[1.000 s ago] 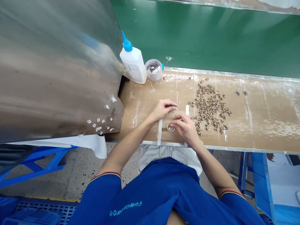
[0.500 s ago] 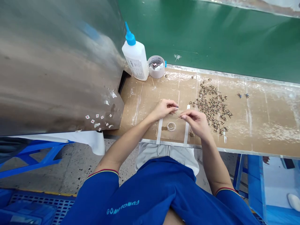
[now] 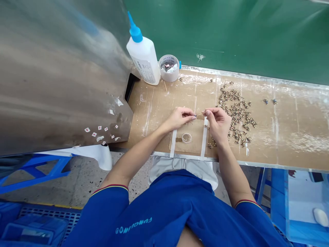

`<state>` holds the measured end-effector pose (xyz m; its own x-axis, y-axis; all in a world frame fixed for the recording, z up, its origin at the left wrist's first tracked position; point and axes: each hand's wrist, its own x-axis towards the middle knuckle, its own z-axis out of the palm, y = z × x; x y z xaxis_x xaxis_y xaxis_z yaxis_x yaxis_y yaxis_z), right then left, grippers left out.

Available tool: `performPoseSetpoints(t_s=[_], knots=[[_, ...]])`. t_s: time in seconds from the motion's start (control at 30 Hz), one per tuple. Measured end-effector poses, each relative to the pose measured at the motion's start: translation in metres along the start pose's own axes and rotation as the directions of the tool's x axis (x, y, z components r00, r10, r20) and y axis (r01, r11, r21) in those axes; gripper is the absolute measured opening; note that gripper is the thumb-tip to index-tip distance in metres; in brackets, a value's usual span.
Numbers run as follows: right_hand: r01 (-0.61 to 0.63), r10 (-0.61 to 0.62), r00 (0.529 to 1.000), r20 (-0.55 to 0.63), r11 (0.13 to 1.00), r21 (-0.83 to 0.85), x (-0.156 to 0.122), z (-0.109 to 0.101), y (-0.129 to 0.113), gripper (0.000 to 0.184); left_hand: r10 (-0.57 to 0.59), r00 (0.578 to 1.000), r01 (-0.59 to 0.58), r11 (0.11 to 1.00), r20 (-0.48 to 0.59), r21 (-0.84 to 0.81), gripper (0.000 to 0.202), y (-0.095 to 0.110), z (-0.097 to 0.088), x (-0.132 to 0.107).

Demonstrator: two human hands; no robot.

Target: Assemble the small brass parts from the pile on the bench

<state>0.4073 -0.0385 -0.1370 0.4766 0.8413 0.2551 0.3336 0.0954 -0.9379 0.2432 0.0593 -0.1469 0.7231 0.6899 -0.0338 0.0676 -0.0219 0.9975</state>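
A thin stick [image 3: 199, 114] pinched in the right hand [image 3: 218, 125] meets the pinching left hand [image 3: 180, 118]; a tub [image 3: 164, 78] holds scraps [image 3: 168, 67].

Bright, even light from above, pale glare streaks on the green panel [image 3: 231, 31], broad sheen on the steel sheet [image 3: 56, 79], faint soft shadows under the left hand [image 3: 178, 118] and right hand [image 3: 218, 125], sharp tabletop [image 3: 295, 137], wide-angle bending toward the edges

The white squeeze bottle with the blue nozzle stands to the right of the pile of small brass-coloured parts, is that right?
No: the head view shows the white squeeze bottle standing left of the pile of small brass-coloured parts, not right.
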Motion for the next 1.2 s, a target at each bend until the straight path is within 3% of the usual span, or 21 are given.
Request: performPoseSetpoints(t_s=[0.53,1.0,1.2], knots=[[-0.006,0.011,0.997,0.072,0.997,-0.077,0.0,-0.001,0.006,0.043,0.008,1.0,-0.008,1.0,0.011,-0.004,0.015,0.001,0.0,0.0],[0.213,-0.201,0.976,0.084,0.963,-0.168,0.002,0.002,-0.004,0.029,-0.033,0.999,0.037,0.991,0.038,-0.128,0.017,0.002,-0.003,-0.001],[0.128,-0.126,0.991,0.047,0.991,-0.038,-0.008,-0.007,-0.017,0.028,-0.078,0.995,0.089,0.977,0.066,-0.194,0.025,0.003,-0.007,0.0]])
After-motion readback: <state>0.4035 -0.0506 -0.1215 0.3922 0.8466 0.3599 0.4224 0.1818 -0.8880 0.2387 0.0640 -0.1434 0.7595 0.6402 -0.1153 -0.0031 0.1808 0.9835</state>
